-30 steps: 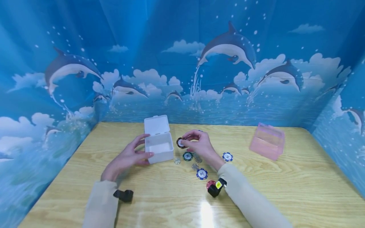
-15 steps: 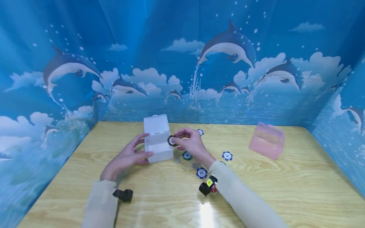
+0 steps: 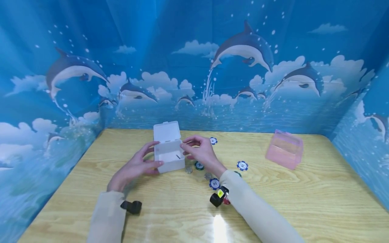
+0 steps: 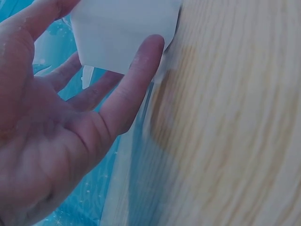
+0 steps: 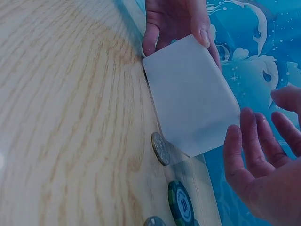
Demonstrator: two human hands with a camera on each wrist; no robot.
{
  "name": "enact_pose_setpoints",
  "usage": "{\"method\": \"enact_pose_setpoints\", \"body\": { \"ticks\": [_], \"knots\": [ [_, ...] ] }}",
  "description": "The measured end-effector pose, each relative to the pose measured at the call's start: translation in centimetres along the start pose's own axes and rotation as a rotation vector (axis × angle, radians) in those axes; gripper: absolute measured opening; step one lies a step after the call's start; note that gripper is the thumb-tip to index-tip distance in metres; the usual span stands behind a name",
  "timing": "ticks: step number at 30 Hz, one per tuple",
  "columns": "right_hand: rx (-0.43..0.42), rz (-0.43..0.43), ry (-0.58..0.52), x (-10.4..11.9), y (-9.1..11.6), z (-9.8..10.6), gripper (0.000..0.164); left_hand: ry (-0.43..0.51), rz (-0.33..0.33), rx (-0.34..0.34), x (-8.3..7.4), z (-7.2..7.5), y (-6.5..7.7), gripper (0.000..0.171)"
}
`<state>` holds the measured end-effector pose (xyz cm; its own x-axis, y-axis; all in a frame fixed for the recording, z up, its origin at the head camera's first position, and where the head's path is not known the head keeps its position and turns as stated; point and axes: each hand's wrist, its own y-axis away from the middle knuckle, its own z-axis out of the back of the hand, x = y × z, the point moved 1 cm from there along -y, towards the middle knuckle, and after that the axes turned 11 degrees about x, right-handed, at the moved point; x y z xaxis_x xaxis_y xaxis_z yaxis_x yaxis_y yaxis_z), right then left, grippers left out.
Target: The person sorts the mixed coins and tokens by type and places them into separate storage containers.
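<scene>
A white plastic box (image 3: 173, 166) with its lid (image 3: 166, 131) tipped back rests on the table. My left hand (image 3: 138, 167) holds its left end, thumb at the front and fingers toward the back; the left wrist view shows the thumb along the white wall (image 4: 120, 33). A dark, thin poker chip (image 3: 178, 156) is inside the box, seen edge-on. My right hand (image 3: 200, 151) is at the box's right rim; in the right wrist view its fingers (image 5: 251, 146) are spread loosely with nothing between them. A green-edged chip (image 3: 199, 165) and a silver coin (image 3: 188, 169) lie just below it.
Blue-edged chips (image 3: 214, 184) lie scattered to the right, with another silver coin (image 3: 208, 176) near them. A red chip (image 3: 226, 200) is partly hidden by the right wrist camera. An open pink translucent box (image 3: 285, 151) stands farther right. A dolphin-print curtain (image 3: 194, 111) backs the table.
My right hand moved left to the white box and let go of the dark chip, which is now inside it. The left hand stayed on the box.
</scene>
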<state>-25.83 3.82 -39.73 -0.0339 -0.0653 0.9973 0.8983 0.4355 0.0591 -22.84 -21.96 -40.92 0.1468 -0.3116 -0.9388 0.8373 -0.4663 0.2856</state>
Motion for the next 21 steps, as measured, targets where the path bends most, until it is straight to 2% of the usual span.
{"method": "enact_pose_setpoints", "body": {
  "ticks": [12,21],
  "knots": [
    [0.06,0.044,0.028,0.2,0.5,0.7,0.037,0.01,-0.011,0.0,-0.1,-0.2,0.1,0.092],
    [0.07,0.031,0.044,0.8,1.1,1.4,0.033,0.016,-0.014,0.001,-0.1,-0.2,0.1,0.091]
  ]
}}
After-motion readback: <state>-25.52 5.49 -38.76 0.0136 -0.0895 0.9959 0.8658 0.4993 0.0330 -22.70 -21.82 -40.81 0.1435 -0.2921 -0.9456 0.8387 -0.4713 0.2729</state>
